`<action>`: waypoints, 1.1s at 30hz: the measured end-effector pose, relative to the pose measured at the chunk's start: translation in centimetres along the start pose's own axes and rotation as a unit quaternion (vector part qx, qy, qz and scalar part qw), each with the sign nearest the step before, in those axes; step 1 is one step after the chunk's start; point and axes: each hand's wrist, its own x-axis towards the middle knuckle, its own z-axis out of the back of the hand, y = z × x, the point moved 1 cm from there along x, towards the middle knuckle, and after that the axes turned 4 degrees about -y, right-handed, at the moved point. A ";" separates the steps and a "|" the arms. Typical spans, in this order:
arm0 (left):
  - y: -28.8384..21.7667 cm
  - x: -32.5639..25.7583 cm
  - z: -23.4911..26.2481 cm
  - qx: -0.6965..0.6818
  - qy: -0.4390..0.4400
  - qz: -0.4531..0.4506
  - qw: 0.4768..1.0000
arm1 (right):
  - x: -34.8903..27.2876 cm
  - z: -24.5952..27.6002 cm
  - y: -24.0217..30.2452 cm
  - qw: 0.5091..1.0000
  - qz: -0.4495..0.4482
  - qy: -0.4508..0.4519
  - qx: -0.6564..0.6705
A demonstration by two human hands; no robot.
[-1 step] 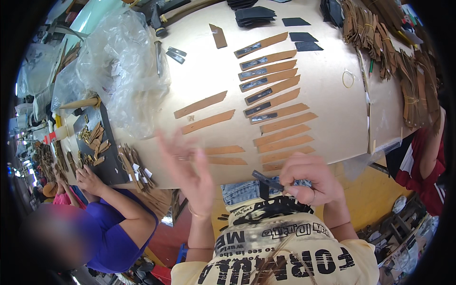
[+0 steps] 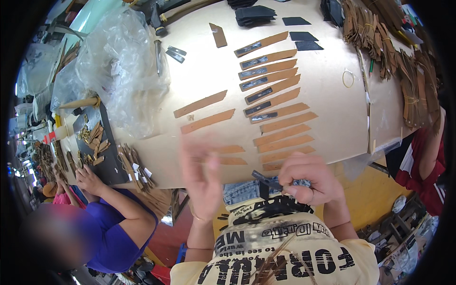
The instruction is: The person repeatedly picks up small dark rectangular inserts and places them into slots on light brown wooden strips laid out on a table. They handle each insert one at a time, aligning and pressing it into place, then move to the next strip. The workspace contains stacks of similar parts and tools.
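My right hand (image 2: 306, 180) is closed, thumb against fingers, on a narrow dark strip (image 2: 263, 179) whose free end points up and left, just off the table's near edge. My left hand (image 2: 202, 173) is smeared by motion; its fingers look stretched and apart, with nothing visible in them. It hovers at the near edge and partly covers two brown leather strips (image 2: 230, 161). Farther off lie two more leather strips (image 2: 208, 121). A column of slanted-end leather strips (image 2: 285, 129) runs up the middle; the farther ones carry dark, shiny inlay pieces (image 2: 260, 94).
Crumpled clear plastic (image 2: 121, 71) lies at left, beside a metal punch (image 2: 158, 57) and a hammer (image 2: 157, 21). Black pieces (image 2: 255, 16) are stacked at the back. Bundled brown strips (image 2: 413, 90) lie at right. A co-worker's hand (image 2: 90, 180) rests near a dark board (image 2: 111, 164).
My left hand has moved a little to the right, toward my right hand. My right hand and its dark strip have hardly moved.
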 end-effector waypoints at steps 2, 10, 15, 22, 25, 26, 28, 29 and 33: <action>-0.6 -0.8 -0.4 -0.103 0.212 0.084 0.968 | 0.0 -0.1 -0.5 1.000 -0.003 0.022 -0.004; -0.6 -1.8 -3.1 -0.192 0.147 0.235 0.941 | 0.1 0.6 -1.0 0.995 -0.075 -0.065 0.004; -0.5 -2.4 -4.3 -0.191 0.117 0.240 0.944 | -0.3 -0.3 -1.5 0.980 -0.134 -0.146 -0.015; -0.4 -2.3 -4.3 -0.225 0.084 0.228 0.943 | -0.4 -0.2 -2.3 0.953 -0.134 -0.229 0.145; -0.4 -2.1 -4.1 -0.168 0.140 0.199 0.955 | -0.5 -0.3 -2.2 0.943 -0.183 -0.215 0.178; -0.5 -2.1 -4.1 -0.139 0.164 0.196 0.957 | -0.7 -0.4 -2.2 0.946 -0.199 -0.186 0.177; -0.7 -2.3 -4.0 -0.139 0.180 0.191 0.955 | -0.8 -0.5 -2.5 0.942 -0.208 -0.173 0.199; -0.8 -2.4 -4.1 -0.141 0.182 0.191 0.954 | -1.0 -0.4 -2.6 0.940 -0.216 -0.163 0.209; -0.3 -2.2 -3.9 -0.155 0.061 0.198 0.966 | -2.1 1.9 -2.3 0.943 -0.254 -0.196 0.091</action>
